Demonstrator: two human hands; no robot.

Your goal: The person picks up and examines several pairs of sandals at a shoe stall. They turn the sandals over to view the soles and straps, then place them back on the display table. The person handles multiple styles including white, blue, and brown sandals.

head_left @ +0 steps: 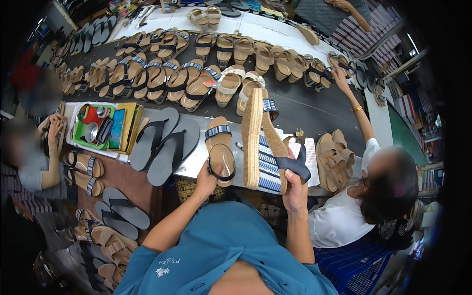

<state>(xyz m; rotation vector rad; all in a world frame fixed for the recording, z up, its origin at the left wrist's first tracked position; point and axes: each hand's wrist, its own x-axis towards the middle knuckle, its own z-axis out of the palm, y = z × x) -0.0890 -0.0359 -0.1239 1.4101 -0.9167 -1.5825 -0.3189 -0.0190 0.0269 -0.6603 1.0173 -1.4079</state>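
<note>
My right hand grips a wedge sandal by its dark blue strap and holds it up on its side. The sole has a braided tan edge and blue-and-white striped fabric on its side. My left hand is closed on the dark strap at the near end of a second sandal. This one has a tan footbed facing up and a blue-and-white striped band, and lies over the table's near edge. Part of the fingers of my left hand is hidden by the strap.
Rows of sandals stand on the dark belt ahead. Grey flip-flops and a green tray lie to the left, beige sandals to the right. A co-worker's arm reaches over the belt; others sit left and stand opposite.
</note>
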